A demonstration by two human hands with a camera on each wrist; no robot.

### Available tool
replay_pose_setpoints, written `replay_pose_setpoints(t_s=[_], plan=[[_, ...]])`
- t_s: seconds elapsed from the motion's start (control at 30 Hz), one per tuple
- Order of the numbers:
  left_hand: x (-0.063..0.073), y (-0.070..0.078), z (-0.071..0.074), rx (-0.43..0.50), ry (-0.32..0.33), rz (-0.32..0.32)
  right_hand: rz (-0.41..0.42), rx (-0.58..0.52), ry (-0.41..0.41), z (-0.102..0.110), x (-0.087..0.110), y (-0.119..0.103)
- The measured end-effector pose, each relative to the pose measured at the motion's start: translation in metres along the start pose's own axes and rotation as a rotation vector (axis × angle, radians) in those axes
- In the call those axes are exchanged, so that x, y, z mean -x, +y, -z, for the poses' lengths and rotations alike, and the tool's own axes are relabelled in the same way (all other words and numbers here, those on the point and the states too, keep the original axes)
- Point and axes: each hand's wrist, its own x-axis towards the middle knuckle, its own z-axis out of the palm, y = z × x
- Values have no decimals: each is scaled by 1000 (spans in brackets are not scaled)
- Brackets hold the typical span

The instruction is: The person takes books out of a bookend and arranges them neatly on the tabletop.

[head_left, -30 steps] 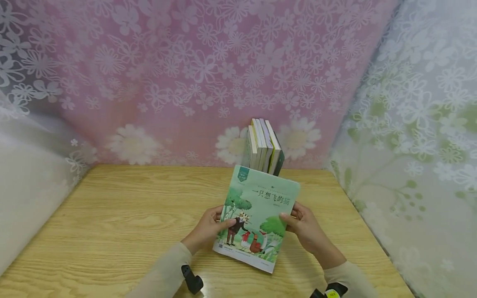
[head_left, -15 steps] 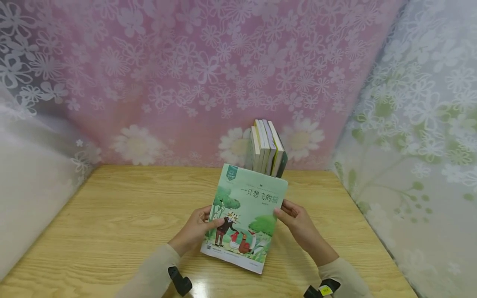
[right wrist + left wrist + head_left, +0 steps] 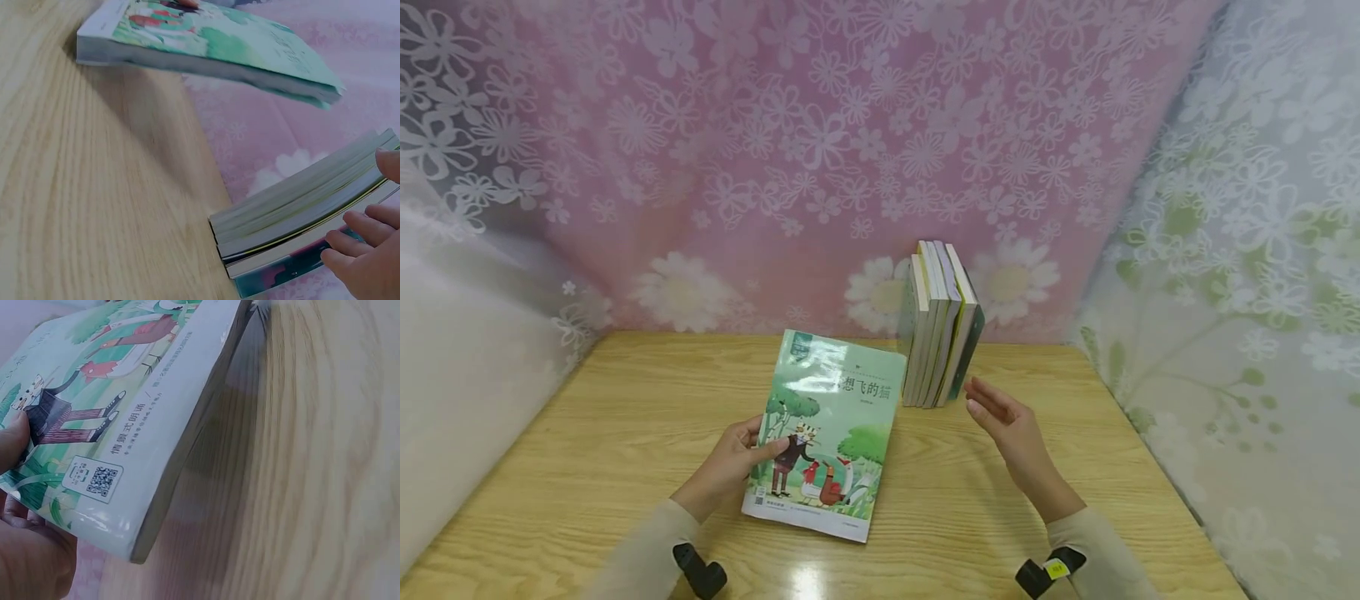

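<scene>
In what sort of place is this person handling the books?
Probably an indoor table spot screened off for activities: a light wood-grain table, pink flower-patterned sheeting behind it, and white-and-green plant-patterned sheeting along its right side. The exact room cannot be told.

A small yellow label [image 3: 1057, 568], its dark marks too tiny to read, sits on the black strap [image 3: 1075, 557] at the right wrist. Just left of the label juts a stubby black device [image 3: 1033, 578] with a blunt end. The long right sleeve [image 3: 1108, 560], plain cream cloth, has its cuff just above the label. Well to the label's left, the left sleeve [image 3: 636, 554] is cream too, with a bent black device [image 3: 700, 572] at its wrist.
</scene>
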Motion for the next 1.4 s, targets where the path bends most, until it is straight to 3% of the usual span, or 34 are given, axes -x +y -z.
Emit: replay_pose_setpoints(t_s=[0.23,0.4,0.7,1.03,1.2,1.4], plan=[[21,7,47,-47,82,70,8,63,80,7,-18,-2],[38,13,79,-75,148,138,33,133,81,15,-27,-3],[60,31,132,-117,143,131,54,191,105,27,-48,-3],[77,39,167,-196,150,159,50,220,109,22,-64,-8],[84,41,188,-240,169,227,61,251,161,18,-72,-9],[92,40,210,-355,234,315,75,364,193,15,-77,-12]])
